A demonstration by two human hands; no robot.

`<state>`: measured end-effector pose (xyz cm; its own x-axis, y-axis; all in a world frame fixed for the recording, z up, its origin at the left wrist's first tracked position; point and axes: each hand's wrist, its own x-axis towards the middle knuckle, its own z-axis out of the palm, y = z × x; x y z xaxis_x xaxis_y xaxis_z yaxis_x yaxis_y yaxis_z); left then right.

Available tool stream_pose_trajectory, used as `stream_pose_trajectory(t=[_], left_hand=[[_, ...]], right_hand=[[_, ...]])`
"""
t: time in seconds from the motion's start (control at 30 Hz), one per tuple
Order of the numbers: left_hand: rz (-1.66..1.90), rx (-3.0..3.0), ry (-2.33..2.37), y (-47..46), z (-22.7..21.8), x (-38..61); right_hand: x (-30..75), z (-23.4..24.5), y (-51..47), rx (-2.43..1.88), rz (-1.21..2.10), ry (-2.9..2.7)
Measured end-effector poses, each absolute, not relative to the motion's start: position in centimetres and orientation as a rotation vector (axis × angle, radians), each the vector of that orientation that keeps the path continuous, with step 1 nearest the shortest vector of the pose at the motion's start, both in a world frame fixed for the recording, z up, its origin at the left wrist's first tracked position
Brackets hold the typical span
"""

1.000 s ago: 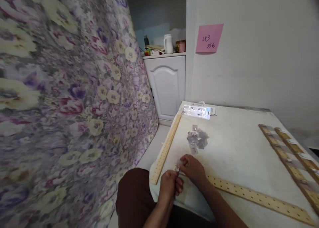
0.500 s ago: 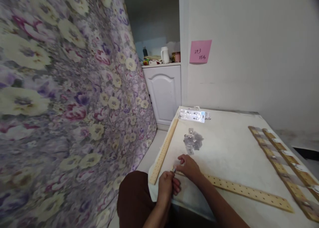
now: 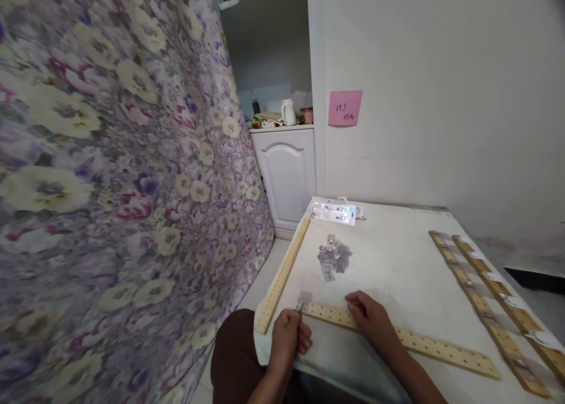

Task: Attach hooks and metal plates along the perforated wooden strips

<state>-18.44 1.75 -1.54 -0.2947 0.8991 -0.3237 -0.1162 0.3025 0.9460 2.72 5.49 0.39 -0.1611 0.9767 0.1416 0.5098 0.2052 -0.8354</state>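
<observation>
My left hand (image 3: 288,334) is closed at the near left end of a long perforated wooden strip (image 3: 441,350), its fingertips pinching the lower part of a small shiny metal piece (image 3: 301,305). A clear plastic square (image 3: 304,297) sticks up behind that piece. Whether the fingers also grip the strip is hidden. Over the strip, to the right, hovers my right hand (image 3: 373,318), thumb and fingers slightly apart with nothing visible between them. A pile of small clear packets with metal bits (image 3: 335,257) lies beyond both hands.
A second perforated strip (image 3: 285,274) runs along the table's left edge. Wooden strips carrying clear and white pieces (image 3: 479,298) lie at the right. Clear packaging (image 3: 333,212) sits at the far edge of the white-covered table (image 3: 392,257). A floral curtain (image 3: 132,186) hangs at the left.
My right hand has moved right, away from the metal piece and clear plastic square, which stay at the strip's end by my left hand. The camera view has shifted slightly.
</observation>
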Motion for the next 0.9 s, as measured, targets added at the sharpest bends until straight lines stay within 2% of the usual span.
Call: stream_pose_trajectory(t=[0.67,0.8,0.9], left_hand=[[1.292,0.828,1.615,1.1,-1.3,-18.1],[1.289,1.180,1.877,0.1,-0.3,-17.9],[1.110,1.582,2.122,0.3,1.3,-17.8]], right_hand=[[6.7,-0.3,2.1,-1.368,0.875,-1.723],[6.8,-0.7,2.6,-1.367,0.886,-1.716],[6.7,-0.9,2.8,-1.386,0.876,-1.719]])
